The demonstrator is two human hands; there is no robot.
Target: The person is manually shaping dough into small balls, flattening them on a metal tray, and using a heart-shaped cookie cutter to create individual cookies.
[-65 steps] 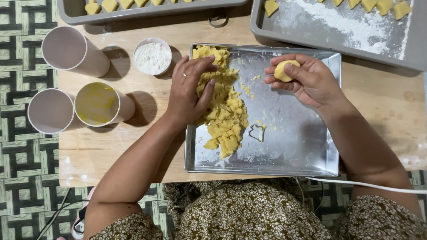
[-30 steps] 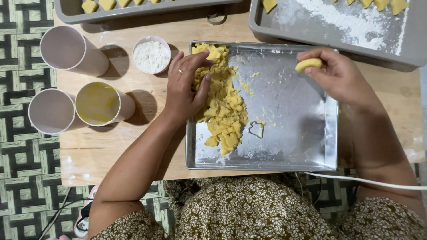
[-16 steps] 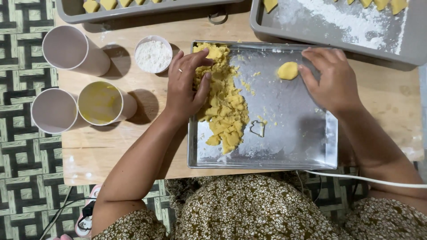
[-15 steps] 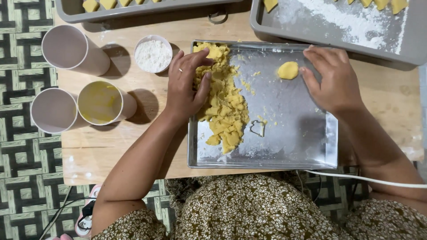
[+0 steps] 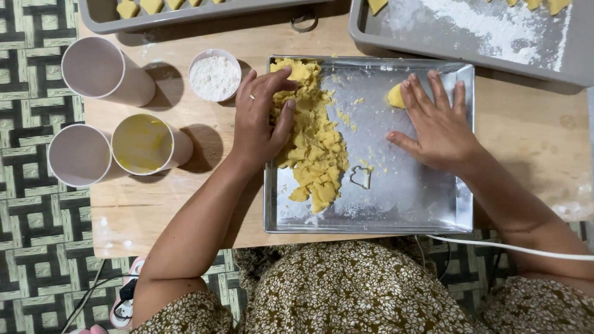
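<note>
I log the left hand (image 5: 258,124) resting on the left edge of the yellow dough heap (image 5: 312,133), fingers (image 5: 283,120) loosely apart and curled against the crumbly dough; a ring shows on one finger. The heap lies in the left half of the shiny metal tray (image 5: 427,210), running from the top rim toward the bottom. The right hand (image 5: 436,124) lies flat, palm down, fingers (image 5: 427,93) spread, pressing on a small dough piece (image 5: 396,96) in the tray's upper right; only its edge shows. A small metal cookie cutter (image 5: 361,177) lies between the hands, near the heap. On the wooden surface (image 5: 532,136) to the left stand a bowl of flour (image 5: 214,75) and three cups (image 5: 143,143).
</note>
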